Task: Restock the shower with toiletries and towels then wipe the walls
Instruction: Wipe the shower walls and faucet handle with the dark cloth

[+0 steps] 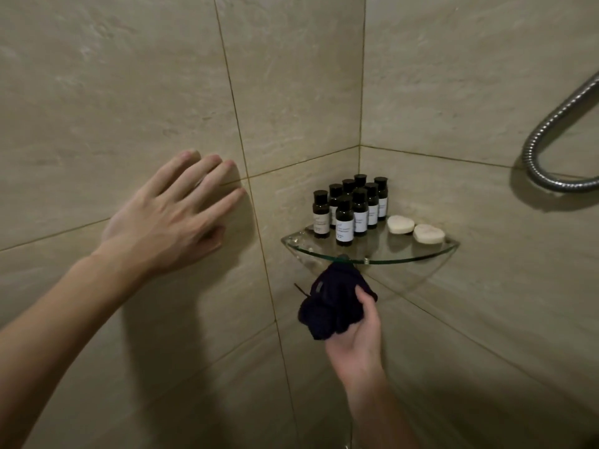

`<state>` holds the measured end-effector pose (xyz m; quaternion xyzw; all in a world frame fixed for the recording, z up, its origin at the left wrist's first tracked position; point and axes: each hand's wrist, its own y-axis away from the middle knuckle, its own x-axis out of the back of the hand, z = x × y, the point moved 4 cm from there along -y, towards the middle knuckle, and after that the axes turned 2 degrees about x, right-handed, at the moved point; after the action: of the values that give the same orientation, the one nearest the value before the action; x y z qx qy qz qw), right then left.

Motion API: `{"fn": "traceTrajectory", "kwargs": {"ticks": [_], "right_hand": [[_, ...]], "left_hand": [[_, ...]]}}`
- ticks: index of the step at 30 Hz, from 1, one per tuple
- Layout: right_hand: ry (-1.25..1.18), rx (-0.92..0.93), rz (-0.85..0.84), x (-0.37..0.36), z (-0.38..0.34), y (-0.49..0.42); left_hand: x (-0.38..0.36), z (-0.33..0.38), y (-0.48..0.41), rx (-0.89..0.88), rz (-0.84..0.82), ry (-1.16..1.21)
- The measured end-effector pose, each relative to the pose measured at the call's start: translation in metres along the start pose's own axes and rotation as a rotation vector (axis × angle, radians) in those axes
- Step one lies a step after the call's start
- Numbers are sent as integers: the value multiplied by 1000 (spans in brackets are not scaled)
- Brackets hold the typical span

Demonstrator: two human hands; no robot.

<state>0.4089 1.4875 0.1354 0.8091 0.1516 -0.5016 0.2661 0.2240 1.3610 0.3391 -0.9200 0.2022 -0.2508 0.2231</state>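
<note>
While the left hand lies flat and released against the beige tiled wall, fingers spread across a grout line, the right hand is clenched around a bunched dark cloth just below the front edge of the glass corner shelf. The cloth's top touches or nearly touches that edge; I cannot tell which. On the shelf, eight small dark bottles with black caps stand upright in a tight cluster toward the left and back. Each carries a white label, but the print is too small and blurred to read. Two pale heart-shaped soaps lie side by side to the right of the bottles, close to each other. A ribbed metal shower hose loops down along the right-hand wall, well apart from the shelf. Both forearms are bare. Nothing stands between the cloth and the tiles under the shelf.
</note>
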Motion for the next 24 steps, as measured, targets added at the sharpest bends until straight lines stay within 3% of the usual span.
{"fn": "traceTrajectory", "kwargs": {"ticks": [4,8,12,14,21,24], "right_hand": [[-18,-67,33,-7,-12,-5],[202,-65,270,-4,-14,-12],[323,-86,326,-6,-15,-28],[286,-95,302,-19,-19,-39],[41,-157,-94,-69,-17,-40],[-84,-133,-51,-63,-10,-39]], "left_hand": [[0,-1,1,0,6,6],[1,0,0,3,34,-6],[3,-1,0,15,58,4],[3,-1,0,16,55,15],[4,-1,0,20,56,37],[5,0,0,23,74,56]]}}
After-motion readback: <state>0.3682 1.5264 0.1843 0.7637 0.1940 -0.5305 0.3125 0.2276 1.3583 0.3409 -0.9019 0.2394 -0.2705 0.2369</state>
